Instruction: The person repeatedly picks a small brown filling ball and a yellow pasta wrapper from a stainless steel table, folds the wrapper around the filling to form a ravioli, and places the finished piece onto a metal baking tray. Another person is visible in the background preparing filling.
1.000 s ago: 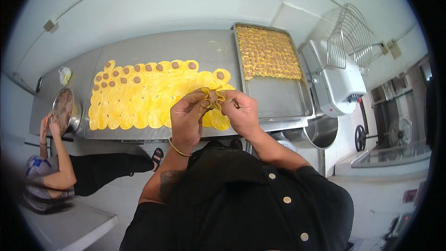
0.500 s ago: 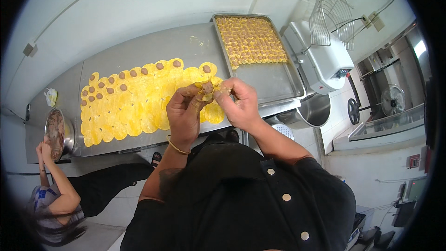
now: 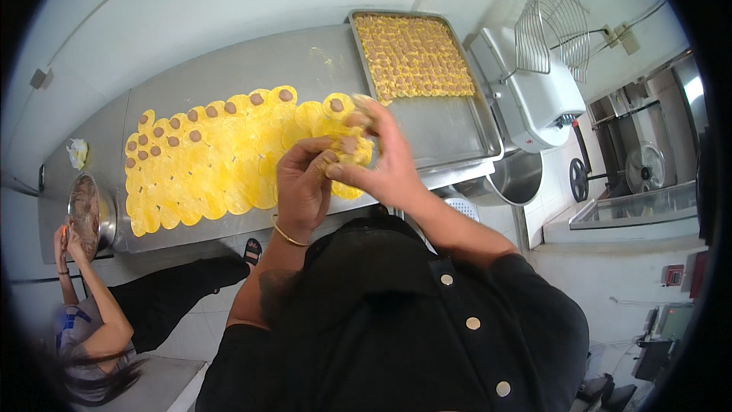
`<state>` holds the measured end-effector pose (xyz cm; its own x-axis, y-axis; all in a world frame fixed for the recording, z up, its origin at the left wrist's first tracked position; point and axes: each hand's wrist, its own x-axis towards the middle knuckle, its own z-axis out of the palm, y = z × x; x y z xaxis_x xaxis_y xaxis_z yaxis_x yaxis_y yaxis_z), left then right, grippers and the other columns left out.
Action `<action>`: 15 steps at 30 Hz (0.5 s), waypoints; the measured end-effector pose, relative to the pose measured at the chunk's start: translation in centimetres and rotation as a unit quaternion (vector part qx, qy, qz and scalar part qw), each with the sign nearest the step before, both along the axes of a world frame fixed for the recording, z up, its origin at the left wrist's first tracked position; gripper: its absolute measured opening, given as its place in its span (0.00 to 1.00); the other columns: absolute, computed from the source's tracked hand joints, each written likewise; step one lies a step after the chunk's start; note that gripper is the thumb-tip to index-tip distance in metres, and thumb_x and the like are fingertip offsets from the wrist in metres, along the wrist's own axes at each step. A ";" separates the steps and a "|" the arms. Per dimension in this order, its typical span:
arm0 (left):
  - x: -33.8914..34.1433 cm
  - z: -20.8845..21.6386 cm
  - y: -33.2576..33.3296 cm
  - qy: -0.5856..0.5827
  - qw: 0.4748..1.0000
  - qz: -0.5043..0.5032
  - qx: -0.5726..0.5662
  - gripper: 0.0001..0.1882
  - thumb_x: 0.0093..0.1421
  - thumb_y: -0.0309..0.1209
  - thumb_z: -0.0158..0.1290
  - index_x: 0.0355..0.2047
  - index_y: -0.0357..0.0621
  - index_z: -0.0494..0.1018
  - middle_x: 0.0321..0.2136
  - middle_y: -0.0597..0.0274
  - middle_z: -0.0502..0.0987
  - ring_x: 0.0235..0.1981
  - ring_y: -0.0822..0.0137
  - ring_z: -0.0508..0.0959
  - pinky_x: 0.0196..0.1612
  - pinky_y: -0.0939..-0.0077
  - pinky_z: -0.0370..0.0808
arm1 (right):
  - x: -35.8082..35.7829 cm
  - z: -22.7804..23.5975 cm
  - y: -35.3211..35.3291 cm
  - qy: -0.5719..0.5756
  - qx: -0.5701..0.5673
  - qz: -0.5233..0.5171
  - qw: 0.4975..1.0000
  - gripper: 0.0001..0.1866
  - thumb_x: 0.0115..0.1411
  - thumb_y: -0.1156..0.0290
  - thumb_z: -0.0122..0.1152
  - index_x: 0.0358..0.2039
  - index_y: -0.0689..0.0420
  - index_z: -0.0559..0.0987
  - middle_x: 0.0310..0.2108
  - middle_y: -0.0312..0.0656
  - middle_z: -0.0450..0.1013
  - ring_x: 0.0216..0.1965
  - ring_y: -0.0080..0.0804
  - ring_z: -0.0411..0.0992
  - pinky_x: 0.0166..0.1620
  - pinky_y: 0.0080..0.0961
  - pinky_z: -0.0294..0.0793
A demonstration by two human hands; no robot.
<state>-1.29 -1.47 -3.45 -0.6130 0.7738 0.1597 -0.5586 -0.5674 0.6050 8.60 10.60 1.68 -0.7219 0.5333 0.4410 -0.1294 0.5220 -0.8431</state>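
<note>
Between my two hands, in front of my chest and over the table's near edge, is an open-topped dumpling (image 3: 352,149) with a yellow wrapper gathered round brown meat filling. My left hand (image 3: 303,179) pinches its left side with thumb and fingertips. Around its right side curves my right hand (image 3: 385,154), thumb against the near side and fingers raised over the far side, a little blurred. Flat round yellow wrappers (image 3: 206,175) lie overlapping on the steel table (image 3: 221,69) to the left. Balls of brown filling (image 3: 286,95) sit on several of them along the far rows.
A deep metal tray (image 3: 457,133) at the back right holds tight rows of filled dumplings (image 3: 415,57). Beside it stands a white machine with a wire guard (image 3: 526,91). At the far left, a person's hands (image 3: 69,243) work at a metal bowl (image 3: 107,217) of meat.
My right fingers have lifted and spread from their pinch, with the thumb now under the dumpling's near side. The dumpling has shifted slightly and its filling shows more. My left hand still pinches it.
</note>
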 end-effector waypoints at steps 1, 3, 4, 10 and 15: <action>0.3 -0.3 0.4 -0.016 0.998 -0.061 0.031 0.10 0.70 0.25 0.56 0.49 0.33 0.76 0.48 0.55 0.81 0.45 0.66 0.83 0.54 0.70 0.81 | -0.3 0.0 0.2 -0.039 -0.127 0.059 0.989 0.39 0.53 0.68 0.78 0.62 0.63 0.70 0.48 0.45 0.77 0.48 0.32 0.76 0.52 0.31 0.76; 1.5 -0.7 1.7 -0.072 0.997 -0.020 -0.018 0.12 0.70 0.28 0.56 0.50 0.34 0.76 0.48 0.56 0.81 0.46 0.67 0.83 0.53 0.71 0.80 | -1.0 -0.3 0.3 -0.059 -0.184 0.047 0.980 0.37 0.55 0.70 0.77 0.62 0.63 0.70 0.46 0.44 0.78 0.47 0.30 0.76 0.52 0.29 0.76; 2.0 -0.9 2.4 -0.094 0.995 0.002 -0.033 0.13 0.70 0.29 0.57 0.51 0.34 0.76 0.48 0.57 0.81 0.46 0.67 0.82 0.53 0.71 0.80 | -1.4 -0.6 0.6 -0.033 -0.189 0.061 0.980 0.36 0.56 0.71 0.76 0.62 0.63 0.70 0.45 0.43 0.78 0.46 0.29 0.76 0.51 0.29 0.76; 4.6 -1.6 6.7 -0.110 0.993 0.021 -0.033 0.12 0.70 0.32 0.58 0.49 0.40 0.77 0.46 0.63 0.81 0.47 0.70 0.80 0.53 0.73 0.79 | -0.1 -2.7 5.0 0.007 -0.096 0.035 0.995 0.24 0.57 0.70 0.73 0.51 0.60 0.74 0.41 0.46 0.79 0.43 0.36 0.79 0.49 0.33 0.77; 7.2 -3.2 10.9 -0.112 0.988 -0.020 -0.103 0.10 0.71 0.29 0.55 0.51 0.42 0.77 0.47 0.64 0.80 0.48 0.70 0.80 0.53 0.72 0.78 | 3.0 -4.3 11.1 -0.046 -0.127 0.050 0.990 0.25 0.56 0.69 0.73 0.52 0.60 0.74 0.40 0.45 0.78 0.41 0.33 0.79 0.47 0.33 0.78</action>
